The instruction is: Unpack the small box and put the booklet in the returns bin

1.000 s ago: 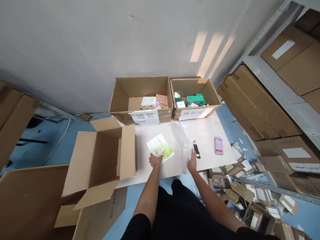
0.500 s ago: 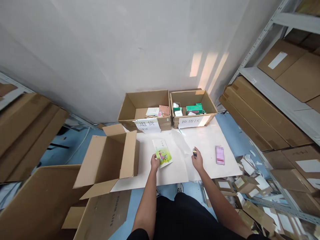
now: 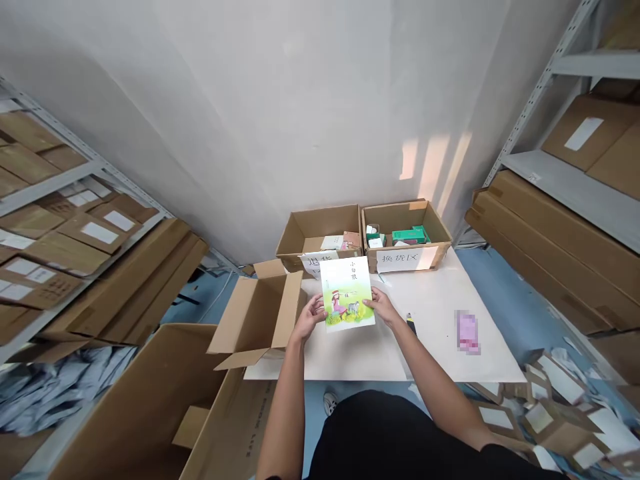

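Note:
A thin picture book [image 3: 348, 293] is held up above the table, its cover facing me with a girl and a grey animal on green grass. My left hand [image 3: 311, 316] grips its lower left edge, and my right hand [image 3: 382, 307] has the right edge between thumb and fingers. On the white tabletop [image 3: 360, 360], to the right of my right wrist, lies a black and yellow utility knife [image 3: 411, 324]. Farther right is a pink pixelated item [image 3: 468, 332].
Two labelled cartons stand at the table's back: the left box [image 3: 320, 223] holds books, the right box [image 3: 405, 217] green and white packages. An open carton [image 3: 260, 310] sits on the left, with a larger box [image 3: 150, 393] below. Shelves [image 3: 575, 180] flank both sides.
The book has been raised from the table and turned upright toward me. My right hand has let go of the utility knife and taken the book's right edge. The view has shifted left.

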`<state>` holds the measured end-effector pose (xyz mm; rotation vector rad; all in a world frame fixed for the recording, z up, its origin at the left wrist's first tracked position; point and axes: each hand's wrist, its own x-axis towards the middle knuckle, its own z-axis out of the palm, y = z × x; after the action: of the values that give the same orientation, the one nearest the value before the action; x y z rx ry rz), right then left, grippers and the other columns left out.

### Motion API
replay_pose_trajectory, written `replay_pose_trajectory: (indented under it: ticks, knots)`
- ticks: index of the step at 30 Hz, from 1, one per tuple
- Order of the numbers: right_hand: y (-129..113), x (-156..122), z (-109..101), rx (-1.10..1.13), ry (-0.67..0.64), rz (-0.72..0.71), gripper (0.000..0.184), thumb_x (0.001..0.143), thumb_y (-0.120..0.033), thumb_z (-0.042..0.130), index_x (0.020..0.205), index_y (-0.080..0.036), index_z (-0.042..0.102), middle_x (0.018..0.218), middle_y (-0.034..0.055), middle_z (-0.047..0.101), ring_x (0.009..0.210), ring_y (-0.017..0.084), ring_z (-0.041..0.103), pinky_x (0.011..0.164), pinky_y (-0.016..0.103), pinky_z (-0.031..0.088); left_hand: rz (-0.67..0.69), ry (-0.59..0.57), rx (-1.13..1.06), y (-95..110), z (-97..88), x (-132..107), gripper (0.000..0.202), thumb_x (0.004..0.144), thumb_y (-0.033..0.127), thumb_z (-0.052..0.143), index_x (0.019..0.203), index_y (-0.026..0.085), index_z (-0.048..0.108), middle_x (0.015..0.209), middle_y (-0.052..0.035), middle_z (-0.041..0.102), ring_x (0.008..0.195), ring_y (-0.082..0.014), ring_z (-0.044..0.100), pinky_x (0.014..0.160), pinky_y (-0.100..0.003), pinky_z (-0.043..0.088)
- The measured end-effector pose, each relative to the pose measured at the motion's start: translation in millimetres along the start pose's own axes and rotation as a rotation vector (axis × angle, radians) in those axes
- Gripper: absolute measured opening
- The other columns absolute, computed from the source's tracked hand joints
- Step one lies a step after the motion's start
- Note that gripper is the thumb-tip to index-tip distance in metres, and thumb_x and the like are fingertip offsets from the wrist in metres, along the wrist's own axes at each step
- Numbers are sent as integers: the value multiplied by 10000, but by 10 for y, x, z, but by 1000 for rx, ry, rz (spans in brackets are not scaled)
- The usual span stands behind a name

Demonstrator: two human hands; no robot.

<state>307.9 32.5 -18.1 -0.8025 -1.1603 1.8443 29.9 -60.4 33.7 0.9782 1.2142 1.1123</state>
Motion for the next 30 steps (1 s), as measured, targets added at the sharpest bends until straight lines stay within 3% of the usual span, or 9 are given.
replay_pose_trajectory:
  ticks: [9,12,15,16,20,22,25,28,30]
  knots:
    - [-390,-194,-192,34,-161,65,755,708,-442,880,1382,-322,560,1371,79,706,1205,302,702,898,420,608,44,-23,-4,146,57,37,955,658,425,931,1506,219,543,1377,-184,673,1079,-315,735,908,-445,605]
    - [-477,-253,-220,38,-117,42,705,688,-425,883,1319,-311,589,1288,73,744,1128,305,731,816,391,614,111,115,154,152,165,120,850,691,418,900,1464,225,605,1376,-159,687,1182,-329,697,995,-472,573]
    - [-548,-303,-167,21,-42,-17,653,682,-431,884,1267,-307,622,1313,78,733,1133,312,725,786,378,614,221,339,337,134,461,176,626,790,431,818,1370,233,693,1405,-136,680,1324,-325,619,1097,-469,520]
    - [-570,-318,-128,12,-34,-42,645,691,-438,883,1270,-309,631,1344,80,719,1159,314,715,811,389,615,248,336,340,124,602,185,596,822,440,790,1371,229,696,1426,-134,669,1348,-320,604,1111,-462,513]
    - [-635,-335,110,-39,-101,-119,606,782,-493,845,1334,-315,670,1491,75,632,1352,317,605,1057,484,537,319,76,210,130,1137,212,725,829,425,807,1499,249,594,1585,-120,544,1452,-320,517,1127,-445,507]
    - [-647,-298,226,-61,-149,-123,586,834,-522,806,1372,-332,673,1571,63,560,1438,312,529,1147,505,461,338,92,161,184,1228,234,731,823,407,815,1503,256,592,1577,-111,557,1461,-326,508,1154,-465,482]
    - [-644,-199,289,-110,-84,-125,666,825,-533,815,1439,-359,626,1598,63,529,1477,310,480,1177,513,427,322,137,45,309,1084,246,693,808,390,814,1458,220,640,1467,-112,659,1391,-341,578,1170,-494,466]
    - [-628,-112,197,-182,246,-139,766,702,-517,895,1399,-327,644,1525,93,594,1447,340,495,1147,525,463,273,17,-118,406,810,203,731,789,375,834,1471,211,625,1439,-118,679,1301,-348,648,1112,-502,520]
    - [-617,-93,102,-165,328,-122,740,656,-506,914,1320,-282,676,1397,117,678,1339,357,589,1091,534,512,257,-52,-184,428,660,165,750,789,386,844,1482,212,614,1430,-129,684,1276,-342,663,1083,-493,541]
